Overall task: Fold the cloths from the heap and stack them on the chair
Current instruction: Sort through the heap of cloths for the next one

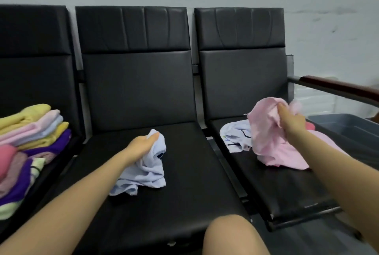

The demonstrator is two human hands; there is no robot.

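My left hand grips a crumpled pale blue cloth that lies on the middle chair's seat. My right hand holds a pink cloth lifted off the heap on the right chair. Under it lie another pink cloth and a white cloth with dark lines. A stack of folded cloths in yellow, pink, blue and purple sits on the left chair.
Three black padded chairs stand in a row against a pale wall. A dark wooden armrest runs along the right chair's side, with a grey bin beyond it. My knee shows at the bottom edge.
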